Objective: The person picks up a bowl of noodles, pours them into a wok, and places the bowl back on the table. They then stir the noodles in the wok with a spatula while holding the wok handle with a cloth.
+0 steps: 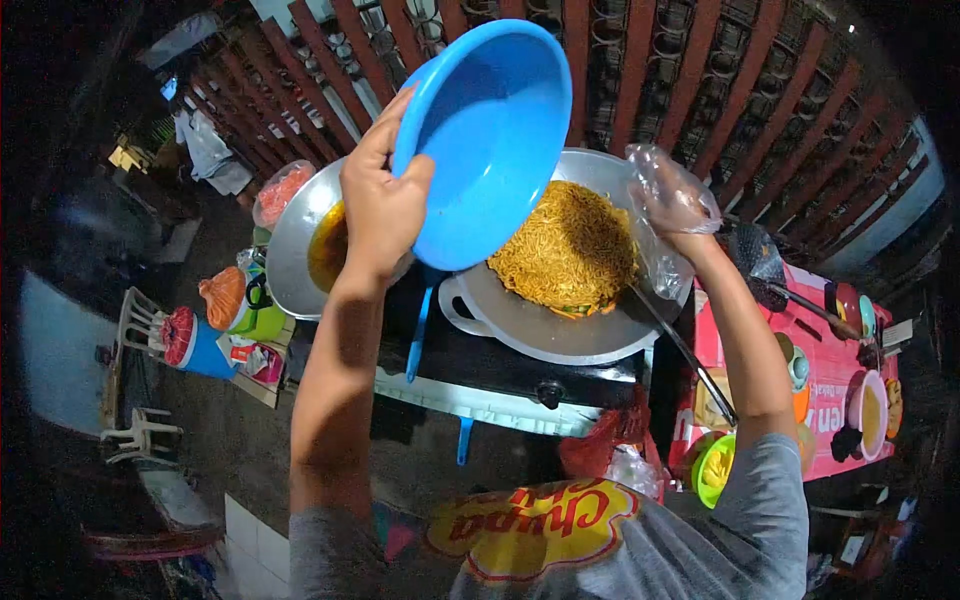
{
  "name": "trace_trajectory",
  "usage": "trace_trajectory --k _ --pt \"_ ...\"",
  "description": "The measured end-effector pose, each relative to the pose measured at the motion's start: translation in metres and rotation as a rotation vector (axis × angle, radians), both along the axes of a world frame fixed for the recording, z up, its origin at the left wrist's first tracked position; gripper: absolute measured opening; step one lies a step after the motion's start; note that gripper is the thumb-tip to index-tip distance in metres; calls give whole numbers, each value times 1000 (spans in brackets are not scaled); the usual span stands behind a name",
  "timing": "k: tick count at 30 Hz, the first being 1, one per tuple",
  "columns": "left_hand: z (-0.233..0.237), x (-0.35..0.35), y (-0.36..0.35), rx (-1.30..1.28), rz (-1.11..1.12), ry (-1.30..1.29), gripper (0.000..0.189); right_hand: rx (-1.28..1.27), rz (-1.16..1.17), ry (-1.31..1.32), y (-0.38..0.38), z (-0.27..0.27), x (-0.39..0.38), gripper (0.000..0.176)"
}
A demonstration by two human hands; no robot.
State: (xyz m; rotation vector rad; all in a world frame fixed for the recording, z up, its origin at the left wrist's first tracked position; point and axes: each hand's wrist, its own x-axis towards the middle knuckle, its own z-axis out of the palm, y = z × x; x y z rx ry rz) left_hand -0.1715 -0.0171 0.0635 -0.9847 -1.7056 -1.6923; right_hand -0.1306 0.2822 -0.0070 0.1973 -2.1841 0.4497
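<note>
The blue basin (492, 150) is tilted, left rim in the left hand (385, 205).

Two hands (385, 205) (672, 198), two metal woks (285, 265) (570, 338), one blue basin (490, 140), one heap of noodles (570, 250)

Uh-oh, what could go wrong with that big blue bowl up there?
The blue bowl is tilted in the left grip, so it might slip and fall onto the noodles.

A long handle sticks out past the wok edge, near the right arm, so a bump might knock it.

Loose plastic around the right grip might melt if the wok is hot; I can't see heat.
</note>
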Motion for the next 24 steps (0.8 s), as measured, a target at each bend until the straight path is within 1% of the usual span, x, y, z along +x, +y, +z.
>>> trace_trajectory --k 1,2,4,5,6,8,9,10,11,12,13,14,15,16,17,18,19,20,22,24 --pt "-5 -9 -4 12 41 75 46 -71 56 30 -6 8 7 42" --pt "-7 -10 -7 10 39 81 46 -73 53 36 -13 15 11 42" --pt "-9 -9 -11 227 -86 -161 48 -10 114 9 -23 24 16 42" --pt "-12 -16 -14 285 -97 -139 42 91 188 168 -23 31 15 42" --pt "-15 -21 -19 287 -101 -131 42 95 184 176 -18 32 9 42" --pt "-20 -26 -30 360 -120 -318 34 -12 95 27 -14 31 3 43" --pt "-22 -29 -35 360 -127 -306 34 78 96 171 -15 37 6 43" --pt "-27 -30 -40 428 -222 -343 32 83 90 182 -18 44 11 43" --pt "-30 -26 -44 494 -314 -389 29 -15 165 278 -28 52 19 44" --pt "-31 -18 -44 491 -327 -392 29 -114 232 374 -42 61 30 44" --pt "-33 -8 -40 546 -388 -469 30 -192 373 529 -63 71 40 45" --pt "-34 5 -36 598 -454 -548 31 -27 273 629 -73 79 49 44" --pt "-35 19 -30 584 -480 -576 29 178 173 698 -86 88 60 45" --pt "-40 30 -26 570 -512 -586 29 417 101 660 -84 77 44 49" --pt "-46 39 -22 565 -582 -639 30 354 388 465 -92 63 43 54" --pt "-53 52 -20 558 -650 -693 30 517 136 8 -106 52 52 55" --pt "-58 64 -19 554 -700 -739 30 478 201 -18 -109 33 70 53" --pt "-64 73 -19 537 -733 -753 30 472 164 -27 -113 30 89 53" --pt "-76 85 -22 566 -617 -842 30 294 236 -539 -121 37 127 41" --pt "-90 89 -29 532 -696 -937 32 208 67 -654 -134 48 187 27"
